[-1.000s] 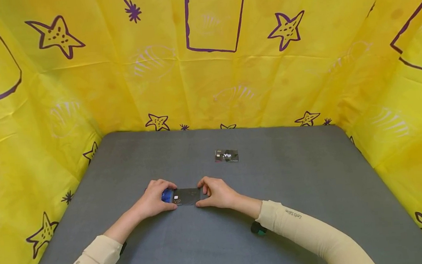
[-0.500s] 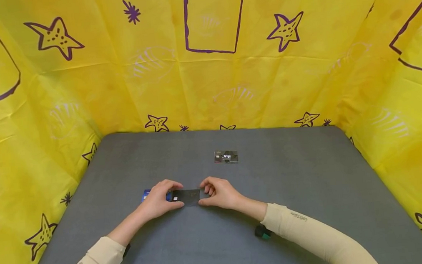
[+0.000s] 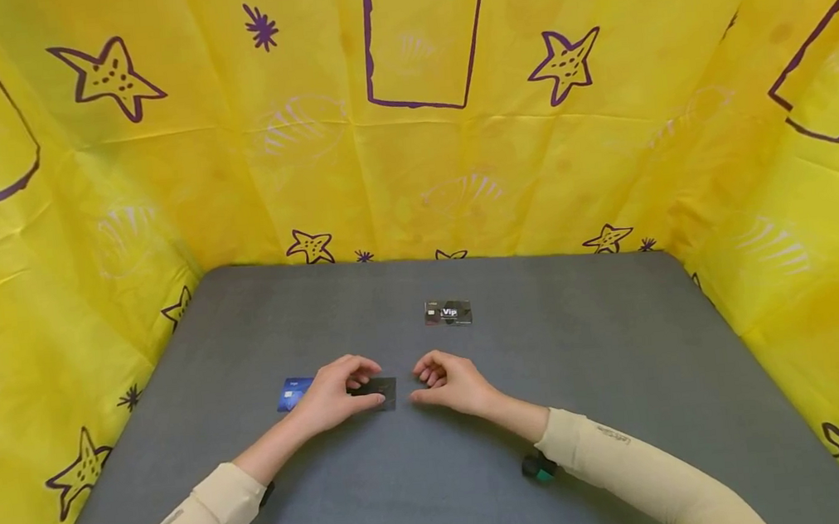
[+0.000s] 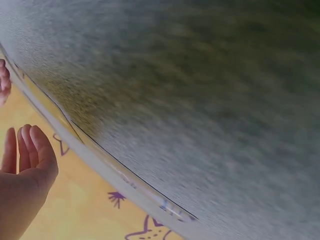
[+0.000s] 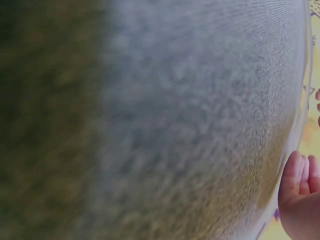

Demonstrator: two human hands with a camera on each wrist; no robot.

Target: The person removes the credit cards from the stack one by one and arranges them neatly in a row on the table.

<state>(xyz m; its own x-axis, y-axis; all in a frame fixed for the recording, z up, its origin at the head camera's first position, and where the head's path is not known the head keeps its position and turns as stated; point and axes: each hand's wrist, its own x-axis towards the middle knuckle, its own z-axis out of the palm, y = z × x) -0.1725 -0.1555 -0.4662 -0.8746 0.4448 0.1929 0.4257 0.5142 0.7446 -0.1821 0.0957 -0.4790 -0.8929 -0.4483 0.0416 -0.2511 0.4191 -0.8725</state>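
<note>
A black card (image 3: pixel 389 390) lies on the grey table, its left part hidden by my left hand (image 3: pixel 335 396). That hand arches over the card with bent fingers and the thumb across it, and no grip on it shows. In the left wrist view my left hand (image 4: pixel 31 172) has its fingers spread from the thumb, with nothing visible between them. My right hand (image 3: pixel 459 385) hovers just right of the card, apart from it, loosely curled around nothing; the right wrist view has this hand (image 5: pixel 300 195) at its edge. A blue card (image 3: pixel 292 393) sits left of my left hand, partly covered.
Farther back on the grey table (image 3: pixel 547 351) lies a dark card marked "Vip" (image 3: pixel 448 313). Yellow cloth (image 3: pixel 411 163) with purple starfish drawings hangs around the back and sides of the table.
My left hand has slid right, off the blue card and over the black one, uncovering more of the blue card. My right hand has let go of the black card's right end and drawn away rightward.
</note>
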